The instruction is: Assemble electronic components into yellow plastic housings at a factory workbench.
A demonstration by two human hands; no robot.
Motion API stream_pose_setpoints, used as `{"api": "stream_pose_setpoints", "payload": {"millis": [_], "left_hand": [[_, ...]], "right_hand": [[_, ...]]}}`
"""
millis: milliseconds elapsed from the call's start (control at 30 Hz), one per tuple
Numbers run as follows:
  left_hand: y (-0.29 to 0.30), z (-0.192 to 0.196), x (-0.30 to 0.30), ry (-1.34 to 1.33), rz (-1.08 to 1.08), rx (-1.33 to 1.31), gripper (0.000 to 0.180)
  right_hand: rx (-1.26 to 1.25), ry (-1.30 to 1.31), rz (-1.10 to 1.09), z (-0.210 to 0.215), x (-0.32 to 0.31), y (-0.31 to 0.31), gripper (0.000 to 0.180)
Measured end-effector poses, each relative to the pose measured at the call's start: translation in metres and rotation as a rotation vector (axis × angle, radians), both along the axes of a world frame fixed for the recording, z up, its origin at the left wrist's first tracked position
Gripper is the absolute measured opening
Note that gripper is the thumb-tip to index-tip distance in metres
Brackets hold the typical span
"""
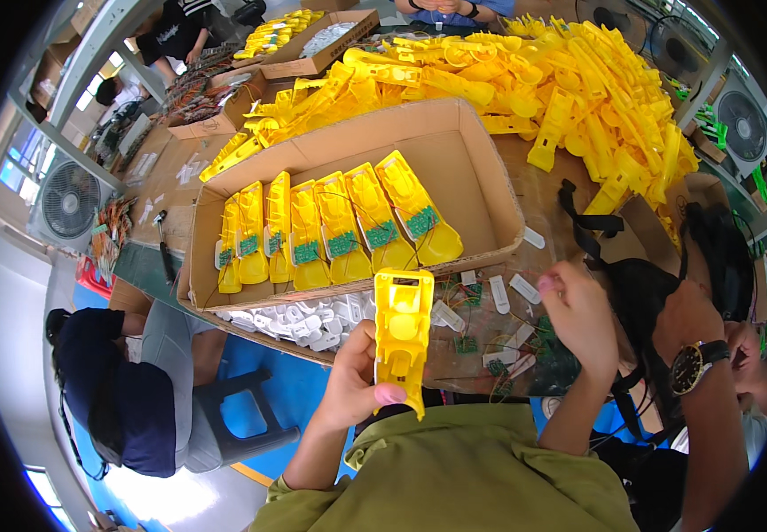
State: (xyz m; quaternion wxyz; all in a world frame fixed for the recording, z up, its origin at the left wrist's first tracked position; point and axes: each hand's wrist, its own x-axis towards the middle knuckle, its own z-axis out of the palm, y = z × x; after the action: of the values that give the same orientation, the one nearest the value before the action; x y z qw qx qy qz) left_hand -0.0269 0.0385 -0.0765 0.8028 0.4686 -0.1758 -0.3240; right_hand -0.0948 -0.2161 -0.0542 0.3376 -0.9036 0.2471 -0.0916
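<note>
My left hand (354, 379) grips a yellow plastic housing (404, 324) by its lower end, holding it upright in front of the cardboard box's near edge. My right hand (581, 312) is raised to the right of it, fingers curled in. Whatever those fingers hold, if anything, is hidden. In the shallow cardboard box (481, 164) stands a row of yellow housings fitted with green circuit boards (381, 234) and thin wires. Between my hands, white plastic covers (499, 294) and loose green boards (466, 344) with wires lie on the table.
A large heap of yellow housings (570, 80) covers the table's far side. White parts (308, 321) fill a tray before the box. Close on my right are a black strap bag (636, 293) and another person's watch-wearing arm (707, 390). Someone sits at left (130, 390).
</note>
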Motion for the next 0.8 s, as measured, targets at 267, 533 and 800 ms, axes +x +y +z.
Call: {"api": "stream_pose_setpoints", "payload": {"millis": [267,533,800], "left_hand": [[0.006,-0.010,-0.001,-0.083,-0.095,0.201,0.074],[-0.005,-0.010,-0.002,-0.148,-0.065,0.217,0.059],[-0.011,-0.023,-0.004,-0.160,-0.246,0.327,0.057]], "right_hand": [[-0.276,0.343,0.010,-0.047,-0.024,-0.019,0.030],[-0.193,0.197,0.025,-0.075,-0.027,-0.033,0.027],[-0.136,0.343,0.028,-0.075,-0.037,-0.030,0.028]]}}
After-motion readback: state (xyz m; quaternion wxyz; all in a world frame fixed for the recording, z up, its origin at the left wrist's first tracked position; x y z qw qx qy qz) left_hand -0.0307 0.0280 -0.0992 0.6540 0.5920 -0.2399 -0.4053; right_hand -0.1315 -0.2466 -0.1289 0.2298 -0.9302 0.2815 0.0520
